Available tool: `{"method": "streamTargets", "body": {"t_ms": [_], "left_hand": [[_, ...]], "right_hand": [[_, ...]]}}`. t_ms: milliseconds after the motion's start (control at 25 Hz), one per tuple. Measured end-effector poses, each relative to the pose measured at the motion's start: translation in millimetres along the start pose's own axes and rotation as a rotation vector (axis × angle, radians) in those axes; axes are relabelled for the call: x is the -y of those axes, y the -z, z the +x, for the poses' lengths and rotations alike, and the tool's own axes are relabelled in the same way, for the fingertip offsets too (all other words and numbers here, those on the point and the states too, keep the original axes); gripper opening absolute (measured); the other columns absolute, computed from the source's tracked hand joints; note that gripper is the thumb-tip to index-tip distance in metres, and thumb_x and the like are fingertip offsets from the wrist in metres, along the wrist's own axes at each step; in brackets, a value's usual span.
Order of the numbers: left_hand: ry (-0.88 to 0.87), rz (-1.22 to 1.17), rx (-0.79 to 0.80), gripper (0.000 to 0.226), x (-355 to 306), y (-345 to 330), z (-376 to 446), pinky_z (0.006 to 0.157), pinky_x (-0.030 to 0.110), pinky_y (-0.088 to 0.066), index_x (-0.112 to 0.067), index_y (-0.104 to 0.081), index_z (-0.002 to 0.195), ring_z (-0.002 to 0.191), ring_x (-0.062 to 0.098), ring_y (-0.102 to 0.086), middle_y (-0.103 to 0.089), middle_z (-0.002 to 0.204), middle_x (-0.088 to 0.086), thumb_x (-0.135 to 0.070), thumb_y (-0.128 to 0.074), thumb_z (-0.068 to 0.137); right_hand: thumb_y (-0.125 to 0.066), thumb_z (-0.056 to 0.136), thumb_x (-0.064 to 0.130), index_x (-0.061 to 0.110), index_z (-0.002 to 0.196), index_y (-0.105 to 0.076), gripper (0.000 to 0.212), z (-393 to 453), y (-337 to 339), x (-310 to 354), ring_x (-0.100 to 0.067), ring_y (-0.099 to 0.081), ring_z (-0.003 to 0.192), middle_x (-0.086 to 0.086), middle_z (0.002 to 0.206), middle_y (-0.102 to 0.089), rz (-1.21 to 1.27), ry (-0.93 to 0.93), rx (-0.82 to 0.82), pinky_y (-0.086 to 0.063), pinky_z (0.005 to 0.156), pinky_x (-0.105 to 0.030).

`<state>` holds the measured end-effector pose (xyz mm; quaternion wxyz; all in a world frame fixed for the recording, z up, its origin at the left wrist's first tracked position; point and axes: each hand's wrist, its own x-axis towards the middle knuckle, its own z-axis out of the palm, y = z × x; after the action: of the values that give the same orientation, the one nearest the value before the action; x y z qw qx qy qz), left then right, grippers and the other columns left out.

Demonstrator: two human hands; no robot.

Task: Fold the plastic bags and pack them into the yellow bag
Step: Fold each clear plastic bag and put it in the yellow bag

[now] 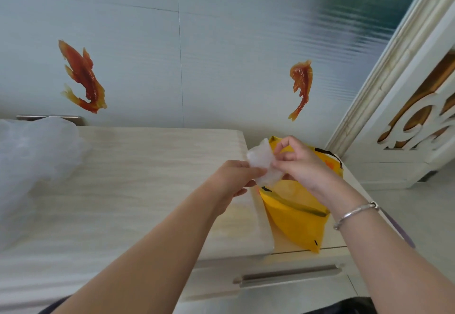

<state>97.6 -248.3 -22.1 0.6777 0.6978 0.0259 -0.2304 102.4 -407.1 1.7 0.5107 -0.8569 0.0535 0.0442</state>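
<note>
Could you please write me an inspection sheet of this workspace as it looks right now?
Surface: pale wood-grain counter, a drawer handle below its front edge.
Job's things: folded clear plastic bag held over the open yellow bag; unfolded plastic bags heaped at far left.
Clutter: nothing seen.
Hands: left hand and right hand both pinch the folded bag; a bracelet on the right wrist.
Cables: nothing seen.
Surroundings: wall with two orange fish decals, white carved furniture at right.
</note>
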Motion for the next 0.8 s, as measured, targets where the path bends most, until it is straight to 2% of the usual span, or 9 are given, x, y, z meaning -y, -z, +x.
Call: {"method": "streamTargets", "body": {"t_ms": [120,200,320,400,480,560,640,720,800], "left_hand": [[-0.054,0.279,-0.165,0.029,3.0,-10.9,11.2,0.062,0.019,-0.039,-0.015,-0.058,0.11,0.089,0.01,-0.053,-0.052,0.119,0.0,-0.026,-0.068,0.085],[-0.086,0.37,-0.175,0.021,4.7,-18.1,17.6,0.059,0.019,-0.04,-0.015,-0.059,0.107,0.078,0.007,-0.05,-0.047,0.12,0.0,-0.024,-0.062,0.089],[-0.067,0.422,-0.069,0.019,8.5,-26.7,28.2,0.073,0.025,-0.042,-0.014,-0.066,0.102,0.086,0.016,-0.054,-0.058,0.104,0.002,-0.022,-0.051,0.094],[-0.05,0.418,-0.05,0.018,9.4,-28.7,35.1,0.074,0.027,-0.04,-0.016,-0.063,0.092,0.086,0.021,-0.052,-0.056,0.092,0.004,-0.019,-0.046,0.095],[-0.044,0.403,-0.056,0.015,10.6,-27.9,40.4,0.07,0.027,-0.038,-0.018,-0.058,0.085,0.081,0.021,-0.048,-0.053,0.086,0.006,-0.017,-0.046,0.094],[-0.042,0.41,-0.056,0.014,12.1,-24.5,43.2,0.071,0.027,-0.038,-0.018,-0.055,0.082,0.079,0.019,-0.047,-0.051,0.085,0.006,-0.017,-0.046,0.094],[-0.04,0.401,-0.052,0.015,12.8,-20.1,43.6,0.072,0.028,-0.041,-0.019,-0.057,0.081,0.08,0.02,-0.049,-0.053,0.086,0.006,-0.017,-0.047,0.093],[-0.033,0.358,-0.046,0.019,10.8,-17.1,40.9,0.08,0.03,-0.047,-0.02,-0.063,0.084,0.087,0.02,-0.055,-0.06,0.092,0.005,-0.014,-0.047,0.092],[-0.033,0.318,-0.062,0.023,8.1,-14.4,36.0,0.089,0.032,-0.049,-0.017,-0.068,0.1,0.101,0.02,-0.058,-0.064,0.106,0.004,-0.01,-0.048,0.091]], "right_hand": [[-0.048,0.086,-0.003,0.021,0.08,-0.054,0.026,18.8,10.4,-19.0,-0.027,-0.058,0.081,-0.008,0.093,-0.062,-0.208,-0.07,-0.218,-0.053,0.072,-0.041],[-0.044,0.087,-0.004,0.022,0.077,-0.061,0.033,31.7,10.1,-32.9,-0.028,-0.059,0.093,-0.01,0.109,-0.063,-0.305,-0.143,-0.251,-0.054,0.079,-0.041],[-0.042,0.091,-0.003,0.017,0.089,-0.072,0.037,54.1,0.0,-53.6,-0.032,-0.055,0.112,-0.011,0.129,-0.059,-0.385,-0.216,-0.219,-0.051,0.092,-0.043],[-0.043,0.093,0.002,0.011,0.097,-0.073,0.031,69.8,-8.2,-70.7,-0.032,-0.058,0.099,-0.012,0.119,-0.063,-0.428,-0.263,-0.207,-0.053,0.087,-0.041],[-0.046,0.092,0.009,0.007,0.09,-0.068,0.021,83.8,-16.4,-93.9,-0.031,-0.057,0.088,-0.014,0.105,-0.066,-0.556,-0.317,-0.123,-0.05,0.077,-0.035],[-0.049,0.092,0.017,0.011,0.096,-0.062,0.015,89.7,-24.0,-114.5,-0.033,-0.056,0.102,-0.014,0.114,-0.062,-0.764,-0.4,-0.005,-0.045,0.084,-0.033],[-0.051,0.092,0.026,0.019,0.119,-0.058,0.028,93.0,-25.3,-126.7,-0.037,-0.045,0.122,-0.014,0.131,-0.051,-0.869,-0.462,0.042,-0.04,0.099,-0.041],[-0.05,0.093,0.028,0.022,0.125,-0.055,0.033,94.7,-20.8,-122.5,-0.039,-0.039,0.126,-0.015,0.135,-0.046,-0.873,-0.449,-0.004,-0.035,0.102,-0.045],[-0.05,0.092,0.026,0.021,0.121,-0.058,0.031,93.0,-12.7,-106.4,-0.039,-0.043,0.123,-0.015,0.131,-0.05,-0.849,-0.391,-0.068,-0.039,0.099,-0.045]]}}
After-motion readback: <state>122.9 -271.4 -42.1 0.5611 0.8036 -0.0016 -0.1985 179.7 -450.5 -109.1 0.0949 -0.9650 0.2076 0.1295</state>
